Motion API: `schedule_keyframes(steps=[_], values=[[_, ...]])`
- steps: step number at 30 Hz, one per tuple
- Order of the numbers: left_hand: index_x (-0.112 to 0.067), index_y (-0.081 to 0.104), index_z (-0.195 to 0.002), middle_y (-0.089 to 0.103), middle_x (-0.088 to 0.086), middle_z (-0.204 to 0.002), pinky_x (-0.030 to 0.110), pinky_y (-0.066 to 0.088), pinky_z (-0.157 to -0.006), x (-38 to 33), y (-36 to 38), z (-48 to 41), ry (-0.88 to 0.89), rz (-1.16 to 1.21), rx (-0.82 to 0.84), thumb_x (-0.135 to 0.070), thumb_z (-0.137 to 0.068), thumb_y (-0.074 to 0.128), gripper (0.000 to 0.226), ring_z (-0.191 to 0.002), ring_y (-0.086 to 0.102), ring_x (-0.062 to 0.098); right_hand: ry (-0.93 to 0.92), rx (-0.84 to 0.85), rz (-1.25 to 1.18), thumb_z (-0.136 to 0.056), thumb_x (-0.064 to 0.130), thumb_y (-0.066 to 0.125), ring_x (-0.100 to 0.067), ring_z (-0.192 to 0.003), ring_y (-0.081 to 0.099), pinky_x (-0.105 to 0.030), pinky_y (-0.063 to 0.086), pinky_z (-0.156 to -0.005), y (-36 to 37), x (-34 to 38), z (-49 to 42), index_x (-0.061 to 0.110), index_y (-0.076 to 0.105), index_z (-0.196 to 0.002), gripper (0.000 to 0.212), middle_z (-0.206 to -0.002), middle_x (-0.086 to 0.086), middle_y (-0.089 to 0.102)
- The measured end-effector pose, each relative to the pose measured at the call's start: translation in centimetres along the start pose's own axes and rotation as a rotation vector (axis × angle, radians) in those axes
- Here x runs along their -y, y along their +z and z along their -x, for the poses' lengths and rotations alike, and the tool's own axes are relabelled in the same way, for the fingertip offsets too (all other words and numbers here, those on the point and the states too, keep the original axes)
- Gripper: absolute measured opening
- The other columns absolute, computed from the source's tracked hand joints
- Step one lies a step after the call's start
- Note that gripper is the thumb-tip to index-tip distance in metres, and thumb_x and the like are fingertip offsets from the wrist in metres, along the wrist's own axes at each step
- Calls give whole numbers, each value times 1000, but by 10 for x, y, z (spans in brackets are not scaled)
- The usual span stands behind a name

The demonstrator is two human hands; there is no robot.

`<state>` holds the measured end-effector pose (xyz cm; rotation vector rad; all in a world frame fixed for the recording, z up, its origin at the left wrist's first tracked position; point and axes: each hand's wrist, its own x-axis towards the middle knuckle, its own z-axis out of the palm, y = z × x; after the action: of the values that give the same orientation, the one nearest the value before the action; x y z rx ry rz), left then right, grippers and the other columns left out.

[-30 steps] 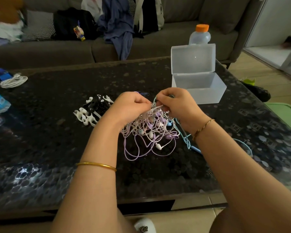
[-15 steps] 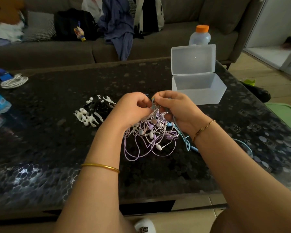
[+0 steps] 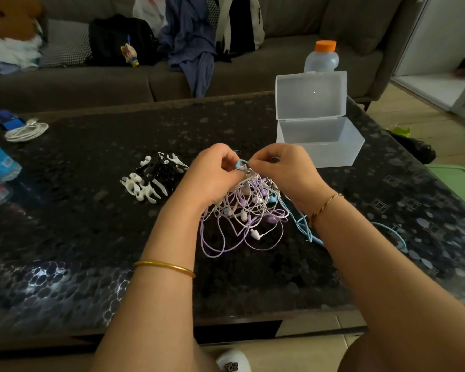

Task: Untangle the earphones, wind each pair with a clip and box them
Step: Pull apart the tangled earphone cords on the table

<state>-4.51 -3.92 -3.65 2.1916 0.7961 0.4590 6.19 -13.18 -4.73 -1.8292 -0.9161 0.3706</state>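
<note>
both hands [image 3: 215, 173] [image 3: 285, 170] pinch tangled earphones [image 3: 244, 208] near the open box [image 3: 320, 143].

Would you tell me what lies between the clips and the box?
In the head view: the left hand and right hand, both pinching the top of the earphones.

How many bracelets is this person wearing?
2. A plain gold bangle sits on the left forearm. A thinner twisted bracelet sits on the right wrist, next to the tangled earphones. The upper arms are out of frame, so more could be hidden.
</note>
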Motion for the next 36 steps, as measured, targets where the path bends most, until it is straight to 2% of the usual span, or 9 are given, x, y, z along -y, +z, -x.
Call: schedule_keyframes(steps=[8, 13, 20, 22, 25, 29, 32, 34, 36], values=[[-22, 60, -100, 61, -5, -93, 20, 44, -63, -1, -1, -1, -25, -36, -14, -11, -93, 56, 14, -82, 58, 7, -38, 117, 10, -85, 11, 66, -5, -71, 56, -10, 48, -60, -2, 4, 3, 14, 68, -83, 4, -80, 4, 62], [-19, 58, -100, 61, -4, -88, 22, 45, -61, -2, 0, 0, -55, -26, 29, -22, -89, 64, 13, -75, 60, 7, 33, 83, -237, -89, 11, 61, 0, -63, 50, -6, 40, -51, -2, 5, 5, 14, 66, -84, 8, -75, 7, 58], [-24, 59, -82, 59, -9, -83, 28, 47, -73, 4, 4, 0, -37, -207, 108, -18, -87, 65, 10, -84, 59, 13, 231, -106, -598, -90, 14, 61, -8, -62, 51, -19, 39, -51, -19, 2, 0, 16, 65, -82, 9, -75, 0, 62], [-28, 58, -77, 61, -8, -88, 31, 50, -78, 6, 3, 1, -73, -333, 168, -17, -87, 64, 16, -89, 59, 15, 203, -205, -465, -91, 14, 60, -9, -62, 52, -19, 44, -52, -27, -2, -4, 16, 63, -80, 12, -74, 1, 63], [-30, 58, -74, 60, -3, -100, 39, 50, -90, 2, 6, 0, -86, -453, 137, -23, -87, 64, 16, -101, 54, 18, 68, -370, 63, -91, 20, 57, -14, -74, 58, -29, 53, -68, -41, -9, -9, 15, 65, -82, 13, -79, 1, 64], [-25, 64, -90, 49, -6, -106, 35, 37, -92, -19, 22, 0, 211, -450, -81, -33, -89, 63, 8, -106, 39, 13, 89, -369, 465, -96, 15, 44, -28, -91, 59, -37, 51, -76, -51, -14, -5, 9, 56, -103, 15, -99, -9, 60], [-27, 66, -106, 53, -4, -120, 37, 33, -96, -31, 46, 2, 342, -543, 146, -40, -86, 64, 24, -118, 41, 19, 161, -187, 573, -91, 1, 45, -32, -99, 57, -46, 51, -88, -50, -21, -3, 8, 58, -110, 24, -105, -10, 58], [-29, 65, -108, 51, -2, -122, 40, 30, -98, -28, 59, 2, 274, -694, 278, -49, -82, 66, 32, -121, 37, 21, 232, 13, 661, -89, 3, 47, -32, -97, 59, -44, 52, -89, -46, -29, -3, 8, 66, -106, 25, -106, -12, 63], [-29, 65, -106, 48, 1, -122, 42, 30, -100, -22, 60, 1, 199, -812, 310, -52, -79, 68, 36, -122, 35, 24, 257, 194, 714, -90, 16, 55, -27, -89, 61, -39, 54, -83, -41, -38, 0, 8, 68, -100, 18, -93, -8, 64]])
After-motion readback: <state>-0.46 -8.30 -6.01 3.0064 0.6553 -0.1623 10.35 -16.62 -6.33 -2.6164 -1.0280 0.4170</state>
